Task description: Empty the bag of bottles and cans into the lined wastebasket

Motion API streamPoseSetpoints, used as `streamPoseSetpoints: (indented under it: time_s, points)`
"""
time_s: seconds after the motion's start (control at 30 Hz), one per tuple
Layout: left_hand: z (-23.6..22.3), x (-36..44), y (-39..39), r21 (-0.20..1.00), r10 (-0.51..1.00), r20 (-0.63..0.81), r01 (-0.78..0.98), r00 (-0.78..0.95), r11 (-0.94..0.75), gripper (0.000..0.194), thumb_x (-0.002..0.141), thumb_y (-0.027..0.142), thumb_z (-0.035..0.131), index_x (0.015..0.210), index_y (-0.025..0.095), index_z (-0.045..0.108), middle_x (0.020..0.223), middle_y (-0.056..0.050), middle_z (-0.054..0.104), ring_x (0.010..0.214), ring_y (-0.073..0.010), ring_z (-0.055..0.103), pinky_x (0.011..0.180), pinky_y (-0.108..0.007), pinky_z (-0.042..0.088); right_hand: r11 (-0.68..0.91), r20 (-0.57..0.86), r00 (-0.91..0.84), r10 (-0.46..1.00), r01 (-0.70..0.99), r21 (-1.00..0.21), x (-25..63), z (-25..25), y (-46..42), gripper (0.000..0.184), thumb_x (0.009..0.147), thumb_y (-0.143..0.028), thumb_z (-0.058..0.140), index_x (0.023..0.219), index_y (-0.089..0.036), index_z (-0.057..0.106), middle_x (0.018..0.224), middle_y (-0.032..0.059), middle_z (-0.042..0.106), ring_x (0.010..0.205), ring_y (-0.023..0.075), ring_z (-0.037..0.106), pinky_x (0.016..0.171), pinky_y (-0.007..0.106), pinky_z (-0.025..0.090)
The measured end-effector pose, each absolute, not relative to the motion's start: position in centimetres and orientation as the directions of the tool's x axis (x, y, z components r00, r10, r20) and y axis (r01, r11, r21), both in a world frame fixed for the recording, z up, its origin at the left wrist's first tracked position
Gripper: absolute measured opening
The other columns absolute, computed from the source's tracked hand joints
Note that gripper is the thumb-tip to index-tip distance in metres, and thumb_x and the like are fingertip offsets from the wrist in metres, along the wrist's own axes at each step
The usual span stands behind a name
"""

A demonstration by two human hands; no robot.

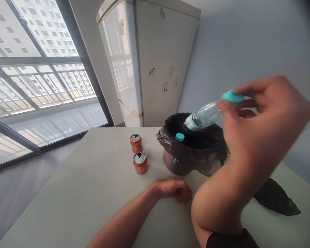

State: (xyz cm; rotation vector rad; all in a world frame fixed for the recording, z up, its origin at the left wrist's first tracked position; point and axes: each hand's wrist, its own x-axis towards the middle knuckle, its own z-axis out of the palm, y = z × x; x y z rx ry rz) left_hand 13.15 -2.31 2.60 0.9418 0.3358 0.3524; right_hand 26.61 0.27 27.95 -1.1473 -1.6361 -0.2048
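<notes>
Currently, my right hand [266, 106] with fingers [226, 107] pinched around the teal cap [232, 96], the clear bottle [208, 114] slanting down into the lined bin [174, 163], my left hand [174, 190] curled loosely, near the bin.

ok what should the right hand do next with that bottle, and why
Probably lower the bottle and release it: the right hand grips it by the turquoise cap, and its lower end slants into the mouth of the black bag lining the bin.

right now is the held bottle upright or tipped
Tipped: the bottle slants from its cap, in the right hand, down toward the bin.
</notes>
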Motion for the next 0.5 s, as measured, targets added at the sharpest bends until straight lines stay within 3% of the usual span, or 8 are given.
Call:
streamPoseSetpoints:
  time_s: [0.07, 0.17, 0.33, 0.5]
  points:
    - [2.6, 13.2, -2.4, 0.822, 0.449, -0.171, -0.124, 0.877, 0.556, 0.036, 0.071, 0.032, 0.058, 0.057, 0.024, 0.025, 0.059, 0.005, 0.02, 0.056, -0.0112, 0.017, 0.056, -0.031, 0.013, 0.489, 0.793, 0.109, 0.599, 0.735, -0.47, 25.8, 28.5, 1.2, 0.016, 0.09, -0.025, 0.067, 0.104, -0.029, 0.063, 0.105, 0.0035, 0.074, 0.08, 0.0229, 0.07, 0.077, 0.041, 0.057]
    - [2.5, 13.2, -2.5, 0.801, 0.474, -0.232, -0.109, 0.85, 0.588, 0.039, 0.069, 0.033, 0.063, 0.057, 0.024, 0.027, 0.06, 0.005, 0.022, 0.058, -0.0108, 0.019, 0.057, -0.03, 0.015, 0.406, 0.681, 0.064, 0.729, 0.761, -0.506, 24.9, 28.3, 2.1, 0.012, 0.081, -0.023, 0.071, 0.09, -0.025, 0.063, 0.094, 0.0016, 0.075, 0.071, 0.019, 0.066, 0.08, 0.039, 0.054]
    - [2.5, 13.1, -2.5, 0.793, 0.479, -0.243, -0.111, 0.843, 0.598, 0.042, 0.068, 0.034, 0.066, 0.057, 0.024, 0.028, 0.06, 0.006, 0.022, 0.057, -0.0099, 0.021, 0.056, -0.029, 0.016, 0.297, 0.511, -0.002, 0.859, 0.815, -0.497, 24.2, 27.6, 3.4, 0.005, 0.082, -0.023, 0.068, 0.086, -0.025, 0.066, 0.091, 0.0038, 0.073, 0.078, 0.023, 0.065, 0.077, 0.038, 0.05]
    - [2.3, 13.2, -2.5, 0.808, 0.502, -0.23, -0.125, 0.834, 0.576, 0.038, 0.068, 0.033, 0.065, 0.056, 0.023, 0.03, 0.057, 0.005, 0.025, 0.057, -0.0104, 0.023, 0.057, -0.028, 0.02, 0.261, 0.339, -0.101, 0.936, 0.843, -0.47, 23.7, 27.0, 4.8, 0.011, 0.085, -0.023, 0.063, 0.083, -0.026, 0.074, 0.08, 0.0053, 0.072, 0.084, 0.0257, 0.066, 0.071, 0.036, 0.048]
